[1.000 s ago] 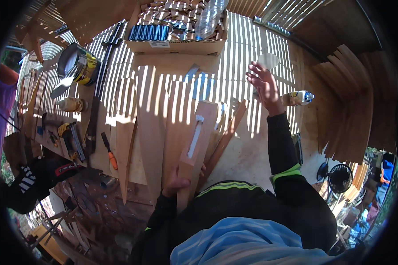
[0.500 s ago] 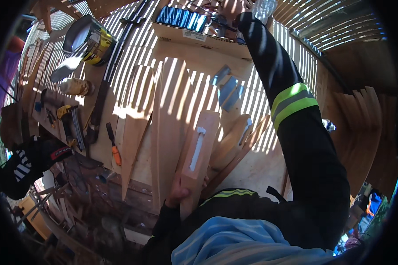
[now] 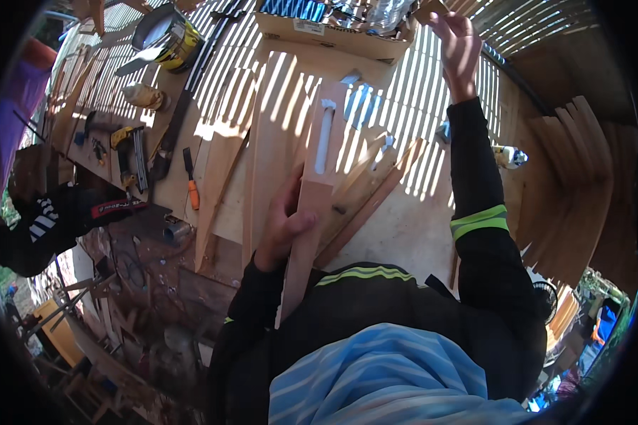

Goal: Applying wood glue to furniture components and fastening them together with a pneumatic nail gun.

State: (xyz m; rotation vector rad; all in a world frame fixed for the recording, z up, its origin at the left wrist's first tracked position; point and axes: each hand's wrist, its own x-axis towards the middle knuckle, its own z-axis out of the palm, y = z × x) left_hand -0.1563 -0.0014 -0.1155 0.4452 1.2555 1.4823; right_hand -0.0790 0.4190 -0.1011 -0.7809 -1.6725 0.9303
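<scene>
My left hand [image 3: 288, 221] is wrapped around a wooden piece [image 3: 316, 195], held tilted up over the bench in front of my body. A strip of white glue [image 3: 325, 138] runs along a groove in its upper face. Out to the far right, my raised right hand [image 3: 461, 57] pinches a small flat brown piece [image 3: 431, 11], whose kind I cannot make out. The hand is beside the right end of a cardboard box [image 3: 333, 35]. Under and beside the held wood lie a wide tapered board [image 3: 266, 142] and another wooden piece [image 3: 358, 173] with white glue on its end.
On the left are a chisel with an orange handle [image 3: 193, 191], a yellow and black nail gun [image 3: 131, 159], a bottle [image 3: 145, 95] and a bucket [image 3: 184, 46]. A white bottle [image 3: 510, 156] lies at right, near curved wooden boards [image 3: 567, 184]. Another person's dark sleeve [image 3: 71, 219] shows at left.
My right hand has come out of the box area, moving right, with a small brown piece in its fingers. My left hand has lifted the glued wood higher.
</scene>
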